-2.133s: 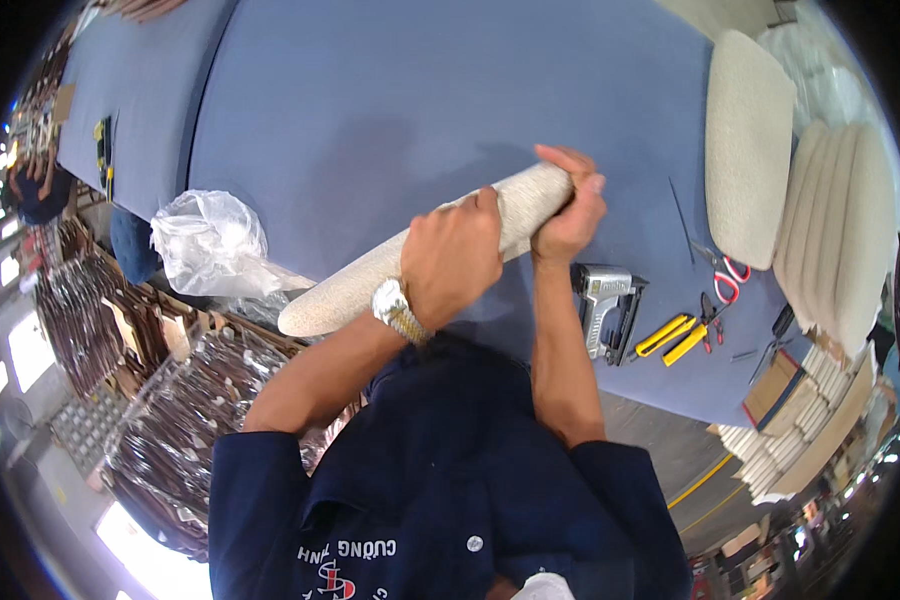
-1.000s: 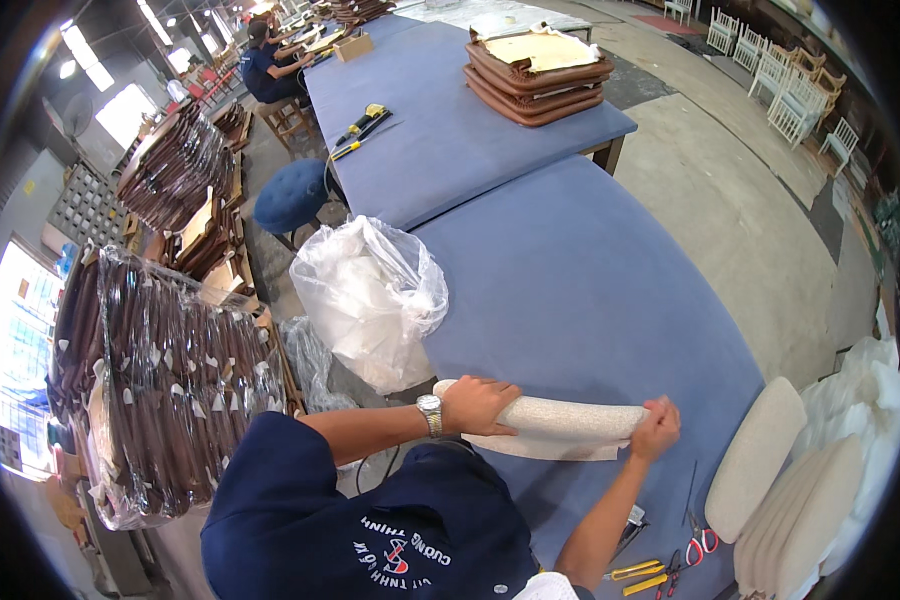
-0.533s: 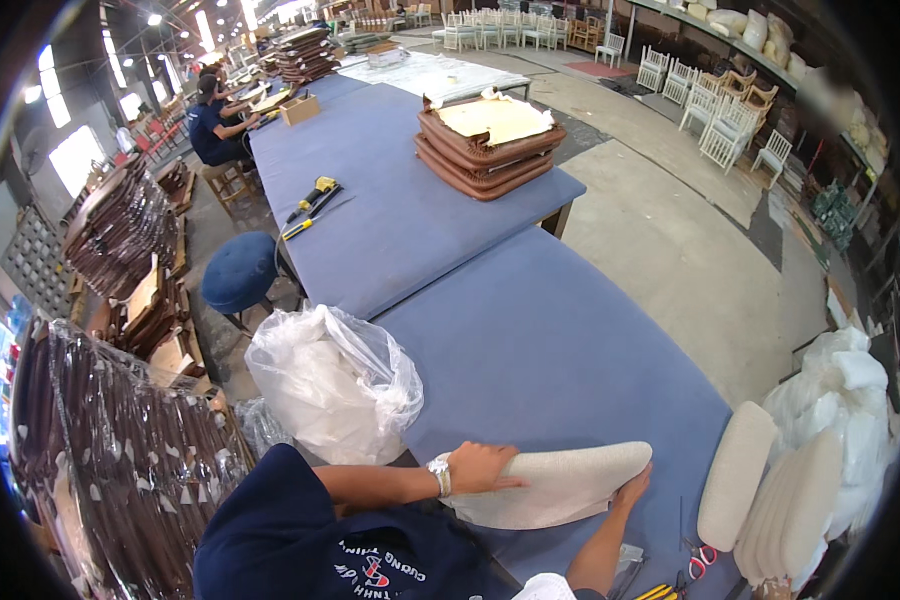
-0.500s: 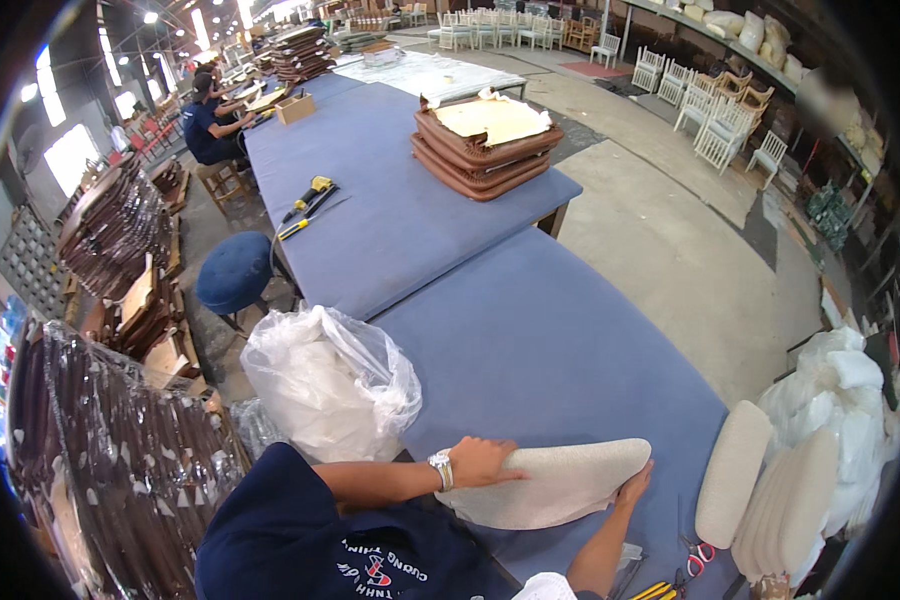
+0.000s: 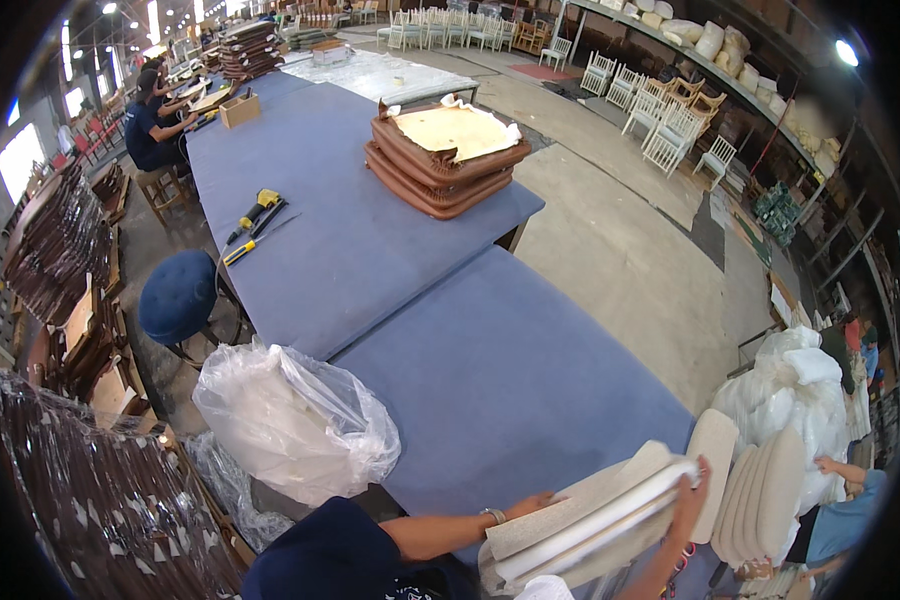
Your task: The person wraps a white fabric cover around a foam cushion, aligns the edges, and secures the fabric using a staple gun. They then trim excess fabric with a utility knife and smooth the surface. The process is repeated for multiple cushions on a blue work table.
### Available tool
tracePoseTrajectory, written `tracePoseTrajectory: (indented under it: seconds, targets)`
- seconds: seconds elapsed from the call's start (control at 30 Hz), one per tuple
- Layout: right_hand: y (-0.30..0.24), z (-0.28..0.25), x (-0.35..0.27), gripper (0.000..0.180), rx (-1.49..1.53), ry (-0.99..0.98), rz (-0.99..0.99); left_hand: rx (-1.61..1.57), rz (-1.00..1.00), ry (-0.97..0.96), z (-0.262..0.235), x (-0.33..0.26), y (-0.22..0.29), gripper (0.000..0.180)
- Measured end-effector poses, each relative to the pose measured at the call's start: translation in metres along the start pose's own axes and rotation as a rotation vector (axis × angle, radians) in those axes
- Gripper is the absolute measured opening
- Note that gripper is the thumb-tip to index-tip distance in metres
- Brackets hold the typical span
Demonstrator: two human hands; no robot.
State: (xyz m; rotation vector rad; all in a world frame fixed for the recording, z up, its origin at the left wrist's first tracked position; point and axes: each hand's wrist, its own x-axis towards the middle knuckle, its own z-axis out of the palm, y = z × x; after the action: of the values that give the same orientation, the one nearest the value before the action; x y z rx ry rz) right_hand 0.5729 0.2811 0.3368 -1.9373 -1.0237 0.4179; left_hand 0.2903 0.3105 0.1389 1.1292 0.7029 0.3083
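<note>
The cream seat cushion, earlier flat on the worktop, is now tilted up on edge between both hands.

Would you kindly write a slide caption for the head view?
Both hands, left hand and right hand, hold a cream seat cushion over a blue worktable.

The blue table offers open surface at 12 o'clock of the hands. A clear plastic bag obstructs 9 o'clock; stacked cushions block 3 o'clock.
</note>
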Motion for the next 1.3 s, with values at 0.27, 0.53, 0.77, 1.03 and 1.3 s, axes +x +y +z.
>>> tracePoseTrajectory:
  seconds: [0.27,0.53,0.77,1.03,1.3]
  targets:
    - [0.118,0.057,-0.015,0.058,0.005,0.245,-0.036,0.019,0.086,-0.192,0.057,0.046,0.059,0.081]
    - [0.118,0.058,-0.003,0.034,0.347,0.314,0.312,-0.185,-0.043,-0.037,0.077,0.121,0.140,0.077]
    - [0.097,0.065,0.026,0.027,0.249,0.297,0.149,0.321,0.192,0.212,0.090,0.163,0.157,0.056]
    - [0.107,0.062,0.025,0.016,0.196,0.315,0.065,0.788,0.562,0.242,0.092,0.204,0.157,0.024]
    - [0.074,0.097,0.012,0.028,0.038,0.489,0.156,0.511,0.500,0.289,0.084,0.205,0.141,0.008]
